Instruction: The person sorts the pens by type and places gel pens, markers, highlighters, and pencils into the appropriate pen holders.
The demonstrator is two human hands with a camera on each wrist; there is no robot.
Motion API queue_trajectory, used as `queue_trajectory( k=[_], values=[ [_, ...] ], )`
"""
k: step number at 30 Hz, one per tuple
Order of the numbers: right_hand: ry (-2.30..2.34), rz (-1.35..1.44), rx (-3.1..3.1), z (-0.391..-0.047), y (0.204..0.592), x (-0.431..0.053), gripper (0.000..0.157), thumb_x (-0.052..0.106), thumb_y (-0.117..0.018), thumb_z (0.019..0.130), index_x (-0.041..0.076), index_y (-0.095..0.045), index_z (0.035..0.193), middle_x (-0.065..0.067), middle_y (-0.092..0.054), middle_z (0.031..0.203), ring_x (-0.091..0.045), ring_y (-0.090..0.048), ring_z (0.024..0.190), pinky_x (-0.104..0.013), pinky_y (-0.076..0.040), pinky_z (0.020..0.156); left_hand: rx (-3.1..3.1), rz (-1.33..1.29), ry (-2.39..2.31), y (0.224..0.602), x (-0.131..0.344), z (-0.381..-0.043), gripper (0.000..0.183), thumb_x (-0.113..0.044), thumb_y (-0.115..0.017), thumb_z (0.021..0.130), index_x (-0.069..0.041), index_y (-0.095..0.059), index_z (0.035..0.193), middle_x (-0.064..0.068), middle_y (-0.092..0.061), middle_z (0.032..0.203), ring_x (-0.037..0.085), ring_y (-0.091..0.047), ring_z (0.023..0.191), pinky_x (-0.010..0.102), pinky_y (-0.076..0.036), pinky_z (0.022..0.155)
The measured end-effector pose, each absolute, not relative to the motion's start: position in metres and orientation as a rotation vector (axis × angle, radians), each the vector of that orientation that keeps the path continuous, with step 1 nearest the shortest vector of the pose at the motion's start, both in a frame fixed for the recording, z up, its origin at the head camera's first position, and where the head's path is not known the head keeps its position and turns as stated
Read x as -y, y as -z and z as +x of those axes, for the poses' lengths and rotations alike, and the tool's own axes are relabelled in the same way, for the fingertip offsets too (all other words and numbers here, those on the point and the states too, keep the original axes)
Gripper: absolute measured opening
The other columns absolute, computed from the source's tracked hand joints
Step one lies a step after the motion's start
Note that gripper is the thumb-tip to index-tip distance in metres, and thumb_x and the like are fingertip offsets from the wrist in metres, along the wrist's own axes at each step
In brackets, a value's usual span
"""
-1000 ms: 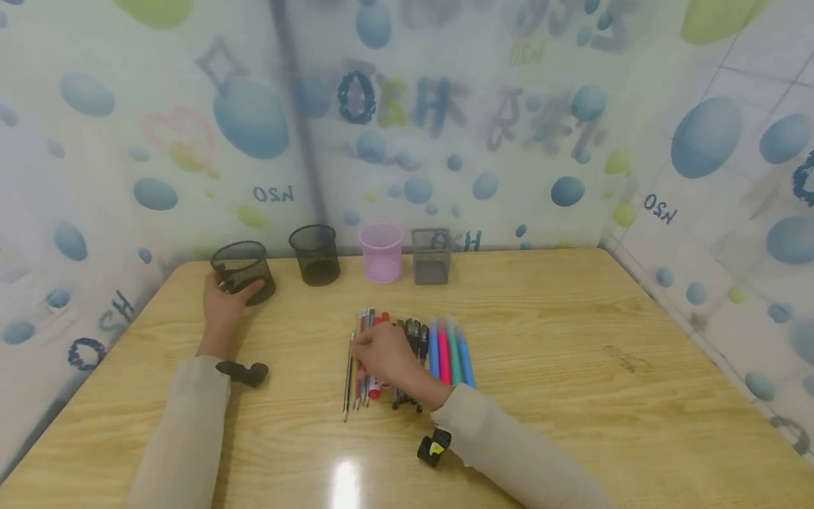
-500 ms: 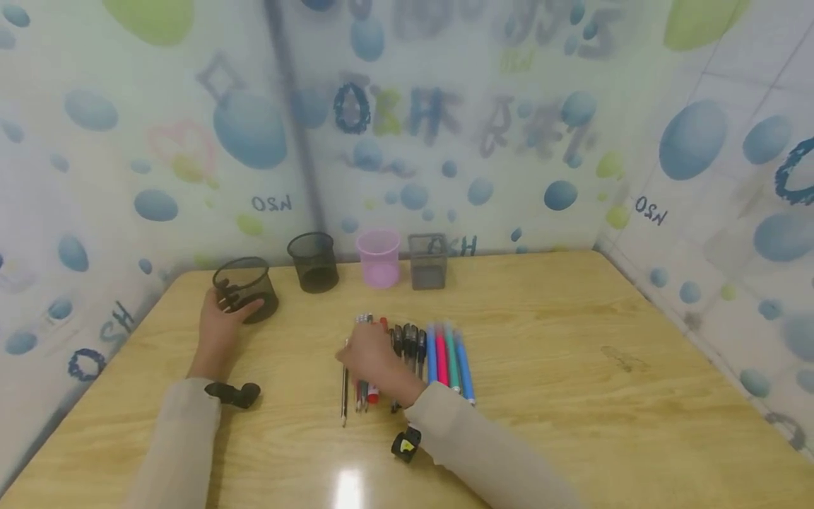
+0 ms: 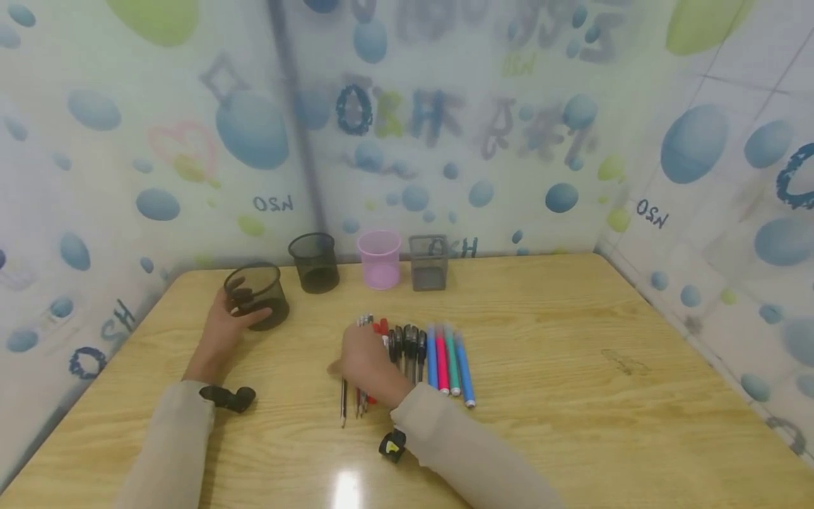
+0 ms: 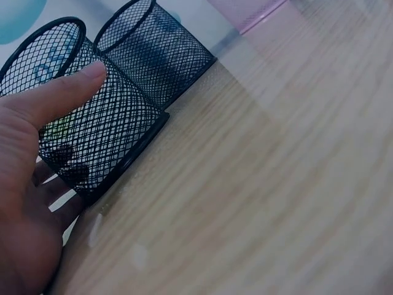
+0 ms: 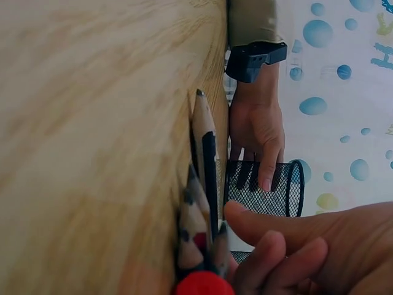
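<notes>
My left hand [image 3: 222,325] grips a round black mesh pen holder [image 4: 110,129], thumb along the near side and fingers round the far side; the holder leans slightly. At the middle of the table my right hand [image 3: 369,364] is low over a row of pencils [image 3: 344,406], covering much of them. In the right wrist view its thumb [image 5: 245,224] reaches out beside the sharpened pencil tips [image 5: 202,114], with other fingers bent below. I cannot tell whether it pinches a pencil. A red marker end [image 5: 202,286] shows near the pencils.
Another black mesh holder [image 3: 318,265], a pink one [image 3: 380,261] and a square grey one [image 3: 429,263] stand along the back wall. Right of my right hand lie black pens [image 3: 410,343] and several coloured felt-tip pens [image 3: 453,360]. Patterned sheeting [image 3: 477,141] surrounds the wooden table [image 3: 540,339].
My left hand has shifted the black mesh holder a little right and nearer. My right hand has moved left across the pencils, its thumb now sticking out past the leftmost one.
</notes>
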State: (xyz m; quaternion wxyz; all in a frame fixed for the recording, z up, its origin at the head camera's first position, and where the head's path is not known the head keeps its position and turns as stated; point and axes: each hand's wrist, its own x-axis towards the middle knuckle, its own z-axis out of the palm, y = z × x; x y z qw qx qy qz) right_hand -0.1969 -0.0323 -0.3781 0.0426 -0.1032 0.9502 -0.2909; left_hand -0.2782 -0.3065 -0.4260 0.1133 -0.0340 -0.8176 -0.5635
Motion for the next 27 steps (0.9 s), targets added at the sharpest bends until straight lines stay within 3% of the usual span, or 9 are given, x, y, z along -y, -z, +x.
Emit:
queue_trajectory(
  k=[5,8,12,15,19,22,27],
  values=[
    [0.835,-0.393,-2.927,-0.196,0.379,0.033,0.043,0.015,-0.083,0.071,0.011,-0.044,0.053,0.003,-0.037,0.047,-0.010,-0.039,0.041,-0.021,-0.037,0.036,2.364,-0.210,1.732,0.427,0.306,-0.279,0.082,-0.008,-0.072,0.085,-0.007,-0.021,0.149,0.015,-0.037,0.138,0.039,-0.038,0.125,0.027,-0.039,0.099],
    [0.817,-0.416,-2.940,-0.196,0.379,0.034,0.045,0.009,-0.080,0.071,0.013,-0.040,0.051,0.003,-0.035,0.046,-0.010,-0.038,0.040,-0.021,-0.036,0.035,2.339,-0.263,1.780,0.419,0.300,-0.273,0.081,-0.002,-0.071,0.085,-0.003,-0.020,0.148,0.017,-0.037,0.138,0.042,-0.034,0.127,0.033,-0.035,0.105],
    [0.764,-0.440,-2.972,-0.197,0.378,0.036,0.046,0.001,-0.073,0.071,0.014,-0.035,0.050,0.004,-0.030,0.044,-0.009,-0.036,0.038,-0.019,-0.033,0.033,2.343,-0.286,1.794,0.418,0.300,-0.273,0.087,-0.001,-0.070,0.085,-0.006,-0.014,0.151,0.026,-0.026,0.147,0.041,-0.026,0.134,0.043,-0.025,0.111],
    [0.744,-0.504,-3.010,-0.197,0.378,0.036,0.045,-0.006,-0.063,0.073,0.015,-0.031,0.050,0.006,-0.023,0.044,-0.007,-0.030,0.038,-0.018,-0.027,0.032,2.334,-0.315,1.784,0.425,0.305,-0.277,0.090,-0.004,-0.071,0.085,-0.009,-0.010,0.152,0.026,-0.024,0.148,0.039,-0.025,0.135,0.039,-0.026,0.112],
    [0.780,-0.584,-3.025,-0.198,0.378,0.035,0.042,-0.012,-0.050,0.072,0.016,-0.028,0.049,0.007,-0.020,0.044,-0.005,-0.025,0.036,-0.017,-0.024,0.030,2.260,-0.368,1.850,0.429,0.305,-0.279,0.089,0.001,-0.070,0.085,-0.008,-0.011,0.151,0.013,-0.038,0.139,0.033,-0.035,0.130,0.029,-0.033,0.107],
    [0.785,-0.574,-3.021,-0.199,0.378,0.035,0.042,-0.011,-0.050,0.071,0.016,-0.027,0.048,0.007,-0.019,0.042,-0.005,-0.025,0.036,-0.017,-0.024,0.030,2.223,-0.401,1.881,0.430,0.305,-0.279,0.084,0.003,-0.070,0.084,-0.006,-0.017,0.149,-0.002,-0.044,0.130,0.028,-0.044,0.125,0.023,-0.038,0.101],
    [0.784,-0.549,-3.045,-0.200,0.381,0.038,0.043,-0.010,-0.052,0.070,0.016,-0.026,0.048,0.007,-0.016,0.045,-0.007,-0.023,0.040,-0.018,-0.022,0.032,2.208,-0.407,1.893,0.430,0.305,-0.279,0.078,0.005,-0.070,0.083,-0.008,-0.026,0.146,-0.008,-0.049,0.125,0.022,-0.048,0.121,0.019,-0.041,0.097]
  ],
)
